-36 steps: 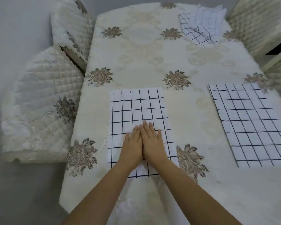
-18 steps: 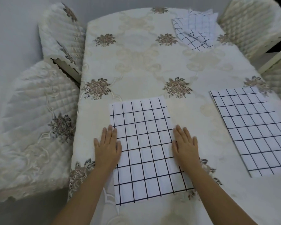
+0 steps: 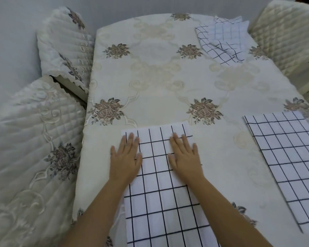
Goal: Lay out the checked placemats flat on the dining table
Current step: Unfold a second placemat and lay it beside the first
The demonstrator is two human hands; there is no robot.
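Note:
A white placemat with a black check lies flat on the dining table, close to its near edge. My left hand rests palm down on the mat's upper left edge, fingers spread. My right hand lies flat on the mat's upper right part, fingers apart too. Neither hand holds anything. A second checked placemat lies flat to the right. Several more checked placemats sit in a loose, rumpled pile at the table's far right corner.
A cream tablecloth with embroidered flowers covers the table. Quilted chairs stand at the left, far left and far right. A grey floor shows beyond the table.
My hands went from together at the mat's middle, out to its side edges, then up to its far end. The camera has moved in closer to the table.

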